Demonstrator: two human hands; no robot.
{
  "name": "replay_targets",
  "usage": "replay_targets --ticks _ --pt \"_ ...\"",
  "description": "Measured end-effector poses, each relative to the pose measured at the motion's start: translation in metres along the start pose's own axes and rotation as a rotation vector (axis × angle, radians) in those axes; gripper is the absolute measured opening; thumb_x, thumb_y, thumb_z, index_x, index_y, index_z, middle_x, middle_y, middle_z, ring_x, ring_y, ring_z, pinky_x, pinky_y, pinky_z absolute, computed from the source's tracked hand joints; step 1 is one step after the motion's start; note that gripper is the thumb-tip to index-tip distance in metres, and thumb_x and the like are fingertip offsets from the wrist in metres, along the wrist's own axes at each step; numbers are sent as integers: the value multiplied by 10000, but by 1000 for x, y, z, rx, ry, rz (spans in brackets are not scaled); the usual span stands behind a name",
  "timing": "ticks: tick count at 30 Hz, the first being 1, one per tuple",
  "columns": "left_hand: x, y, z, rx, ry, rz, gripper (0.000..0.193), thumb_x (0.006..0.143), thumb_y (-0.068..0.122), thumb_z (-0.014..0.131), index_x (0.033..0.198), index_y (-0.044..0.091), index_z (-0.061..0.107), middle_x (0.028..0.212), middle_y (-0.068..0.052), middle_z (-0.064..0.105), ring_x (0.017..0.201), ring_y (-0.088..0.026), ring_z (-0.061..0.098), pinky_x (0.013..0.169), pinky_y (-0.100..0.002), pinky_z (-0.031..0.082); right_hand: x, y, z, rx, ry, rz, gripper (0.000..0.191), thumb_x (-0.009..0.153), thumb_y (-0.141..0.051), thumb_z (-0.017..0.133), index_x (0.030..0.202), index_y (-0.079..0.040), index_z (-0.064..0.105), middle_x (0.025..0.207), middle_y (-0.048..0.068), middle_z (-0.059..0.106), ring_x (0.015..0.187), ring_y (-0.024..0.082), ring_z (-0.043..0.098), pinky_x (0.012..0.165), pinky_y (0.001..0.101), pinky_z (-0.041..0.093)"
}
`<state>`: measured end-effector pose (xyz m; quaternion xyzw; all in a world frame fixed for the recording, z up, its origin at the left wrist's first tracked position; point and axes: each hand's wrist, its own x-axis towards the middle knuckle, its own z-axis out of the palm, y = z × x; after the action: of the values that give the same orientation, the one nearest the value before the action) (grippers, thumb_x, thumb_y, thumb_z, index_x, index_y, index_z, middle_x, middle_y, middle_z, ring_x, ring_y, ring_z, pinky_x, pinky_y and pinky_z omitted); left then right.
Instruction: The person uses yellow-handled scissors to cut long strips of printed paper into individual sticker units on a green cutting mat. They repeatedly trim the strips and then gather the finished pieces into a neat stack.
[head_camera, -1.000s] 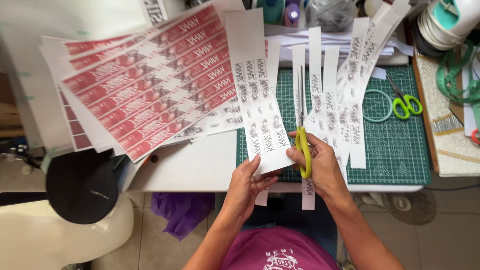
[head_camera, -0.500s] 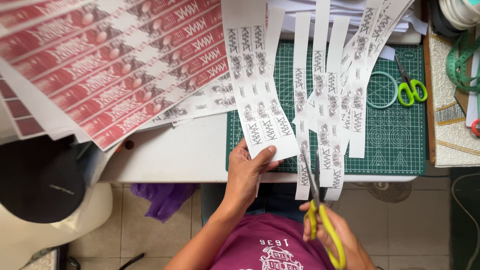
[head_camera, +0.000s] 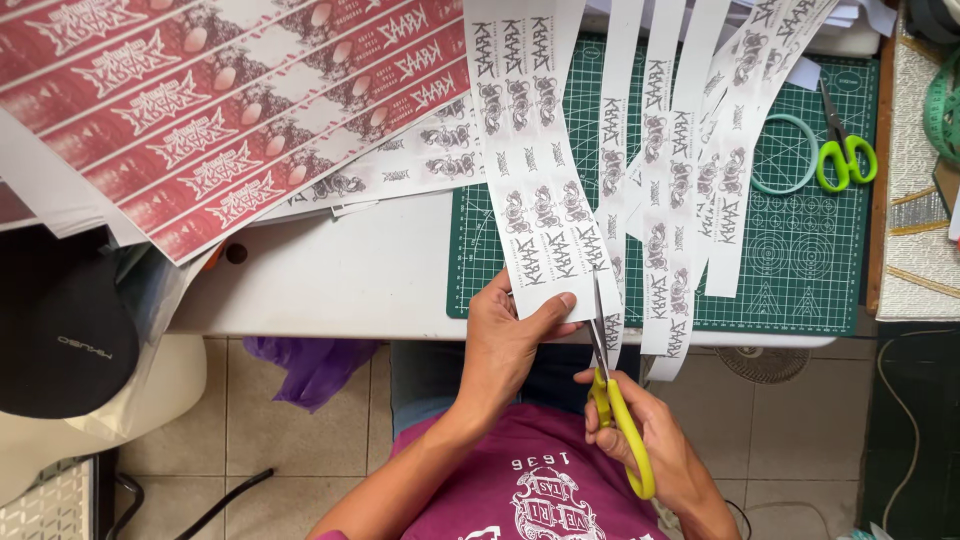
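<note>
Left hand (head_camera: 512, 345) grip pinches the printed paper strip (head_camera: 535, 170) at its lower edge; right hand (head_camera: 650, 445) grip closed around yellow-handled scissors (head_camera: 612, 395), blades at strip's edge.

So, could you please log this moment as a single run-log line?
left hand: holds printed paper strip | right hand: yellow-handled scissors, blades at strip's lower edge | under: green cutting mat

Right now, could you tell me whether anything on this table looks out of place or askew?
The red printed sheets lie fanned askew and overhang the table edge. Cut strips cross untidily on the green cutting mat. Nothing looks spilled or damaged.
</note>
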<state>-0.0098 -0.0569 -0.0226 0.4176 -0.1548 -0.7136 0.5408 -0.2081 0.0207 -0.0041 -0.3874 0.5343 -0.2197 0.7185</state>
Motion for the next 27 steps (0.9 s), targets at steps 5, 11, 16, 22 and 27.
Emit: replay_targets --ticks 5,11,16,22,27 --pt "-2 -3 1 -12 -1 5 336 922 -28 694 1250 -42 623 1122 -127 746 957 -167 745 793 -281 664 0 2 -3 -33 23 38 720 777 -352 839 1359 -21 575 875 39 607 801 122 601 755 256 533" --pt "-5 -1 2 19 15 1 331 921 -21 701 1246 -28 636 1101 -110 754 933 -145 739 755 -257 654 2 3 -3 -88 50 20 707 766 -380 833 1339 -36 601 856 29 620 776 112 604 711 245 524" --pt "-7 -1 3 36 15 3 325 926 -21 700 1245 -29 642 1096 -116 755 927 -150 740 748 -260 656 2 1 -2 -95 60 37 700 767 -399 828 1328 -41 611 833 23 609 741 107 586 653 238 498" --pt "-6 1 2 15 2 12 324 928 -22 692 1246 -30 628 1110 -129 751 948 -164 746 775 -271 665 2 1 -1 -144 94 66 657 771 -399 810 1300 -48 639 772 18 588 673 110 575 591 248 485" --pt "-6 2 2 28 -4 15 324 929 -22 688 1245 -36 620 1112 -137 750 953 -173 750 789 -280 672 3 5 -2 -109 106 73 613 796 -365 798 1291 -35 653 765 33 602 665 127 591 598 263 503"
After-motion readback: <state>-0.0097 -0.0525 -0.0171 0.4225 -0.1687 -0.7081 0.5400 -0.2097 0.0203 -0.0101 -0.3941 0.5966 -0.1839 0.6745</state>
